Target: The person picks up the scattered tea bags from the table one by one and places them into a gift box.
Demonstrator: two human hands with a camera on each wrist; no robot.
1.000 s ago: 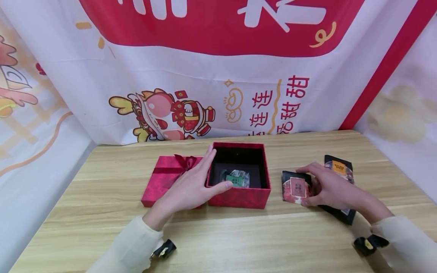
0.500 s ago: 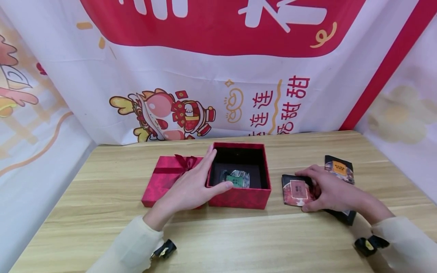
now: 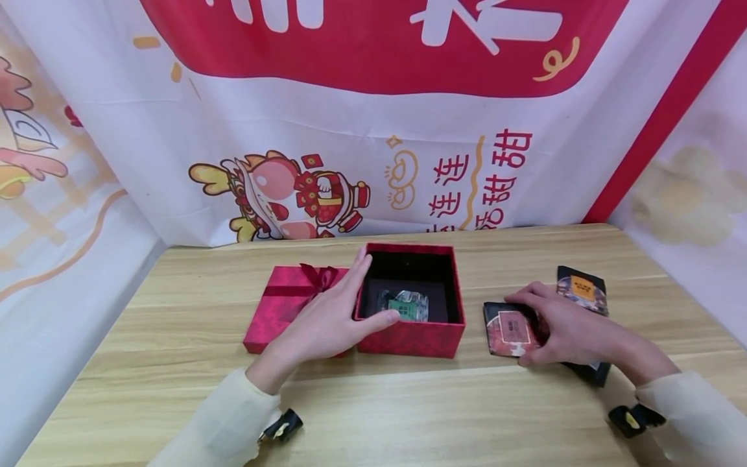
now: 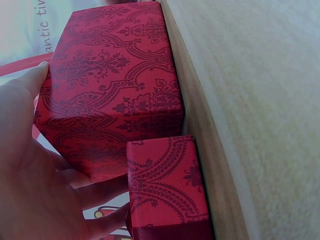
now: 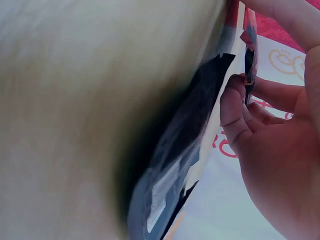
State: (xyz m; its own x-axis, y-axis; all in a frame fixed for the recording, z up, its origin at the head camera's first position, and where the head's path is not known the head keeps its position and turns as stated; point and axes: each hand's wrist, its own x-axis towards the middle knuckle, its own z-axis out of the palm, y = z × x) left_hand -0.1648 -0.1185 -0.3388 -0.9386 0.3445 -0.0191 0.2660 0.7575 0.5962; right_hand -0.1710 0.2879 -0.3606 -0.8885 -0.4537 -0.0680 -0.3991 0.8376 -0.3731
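On table: left hand [image 3: 327,318] flat against red box [image 3: 411,337]; right hand [image 3: 563,327] pinching packet [image 3: 506,329].

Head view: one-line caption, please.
Left hand steadies open red patterned gift box; right hand grips black foil packet on wooden table.

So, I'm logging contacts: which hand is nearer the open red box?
Left. The left hand rests against the open red box; the right hand grips a black packet beside it.
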